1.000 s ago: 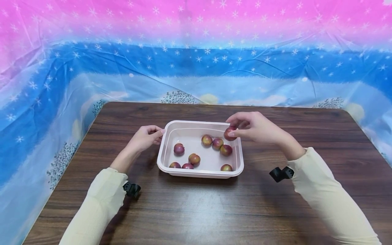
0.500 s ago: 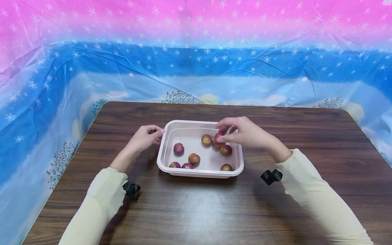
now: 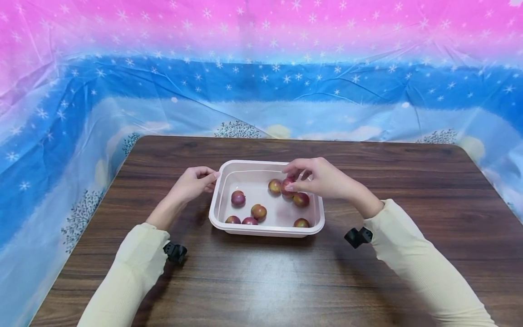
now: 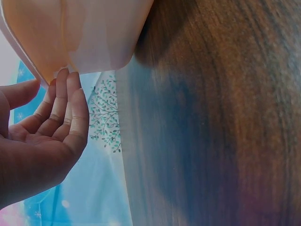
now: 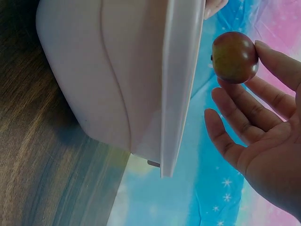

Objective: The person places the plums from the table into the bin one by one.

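Observation:
A pale pink plastic tub (image 3: 267,231) stands on the table with several reddish plums lying in it. My left hand (image 3: 191,185) pinches the tub's left rim; in the left wrist view its thumb and fingertips meet the tub's edge (image 4: 101,42). Over the right part of the tub, my right hand (image 3: 320,180) holds a plum (image 5: 235,57) between thumb and fingertips, above rim height. Two plums (image 3: 274,186) (image 3: 301,200) lie close to the held one in the head view, and another beneath it is mostly covered.
Nearer the tub's front and left lie several other plums (image 3: 259,212). Brown wood-grain tabletop (image 3: 261,281) surrounds the tub. A snowflake-patterned cloth (image 3: 261,81) hangs behind the table's back edge.
My right hand has moved left with its plum, from the tub's right rim to over the plums inside, slowing lately. The left hand stays on the left rim.

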